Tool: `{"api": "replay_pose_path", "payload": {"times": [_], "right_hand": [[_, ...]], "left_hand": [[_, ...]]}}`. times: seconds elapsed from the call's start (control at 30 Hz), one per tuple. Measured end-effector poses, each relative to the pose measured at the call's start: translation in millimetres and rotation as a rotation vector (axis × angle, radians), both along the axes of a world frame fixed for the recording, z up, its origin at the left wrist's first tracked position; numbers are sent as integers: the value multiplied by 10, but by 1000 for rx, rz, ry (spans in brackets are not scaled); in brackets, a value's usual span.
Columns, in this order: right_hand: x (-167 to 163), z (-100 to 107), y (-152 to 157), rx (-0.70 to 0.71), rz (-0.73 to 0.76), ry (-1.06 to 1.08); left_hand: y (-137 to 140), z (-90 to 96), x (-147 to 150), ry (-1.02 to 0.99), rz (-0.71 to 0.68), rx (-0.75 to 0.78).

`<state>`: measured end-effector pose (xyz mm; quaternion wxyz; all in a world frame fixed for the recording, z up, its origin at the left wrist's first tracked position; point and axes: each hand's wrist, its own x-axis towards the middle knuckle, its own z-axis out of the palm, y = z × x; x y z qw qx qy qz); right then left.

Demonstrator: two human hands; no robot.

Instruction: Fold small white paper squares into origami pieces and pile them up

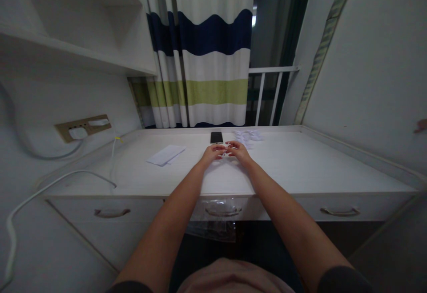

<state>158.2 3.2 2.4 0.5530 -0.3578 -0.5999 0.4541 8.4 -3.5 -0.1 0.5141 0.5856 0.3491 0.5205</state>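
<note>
Both hands meet over the middle of the white desk, fingertips close together. My left hand [212, 153] has its fingers curled around a small piece of white paper [224, 154], mostly hidden by the fingers. From the other side, my right hand [239, 151] pinches the same piece. Just beyond the hands lies a black phone [216, 137], flat on the desk. Several small folded white paper pieces [249, 136] are heaped behind my right hand. To the left rests a short stack of white paper sheets [166, 155].
The white desk [316, 164] has drawers with metal handles along its front; clear plastic [216, 230] hangs at the middle drawer [223, 208]. A white cable [66, 177] crosses the left edge near a wall socket [83, 128]. A striped curtain [215, 66] hangs behind.
</note>
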Motion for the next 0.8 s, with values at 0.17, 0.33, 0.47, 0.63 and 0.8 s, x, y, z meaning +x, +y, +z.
{"api": "replay_pose_path", "payload": {"times": [0.17,0.33,0.47,0.63,0.8], "right_hand": [[-7,-11,22,-18,8,23],[-6,-20,43,-26,21,19],[-1,-18,33,-19,26,5],[6,-20,33,-6,43,-5],[6,-54,81,9,30,-28]], "left_hand": [[-5,4,11,-29,23,-2],[3,7,6,-10,17,-16],[3,10,4,0,9,-17],[11,4,1,-1,12,0],[11,8,-3,6,27,-12]]}}
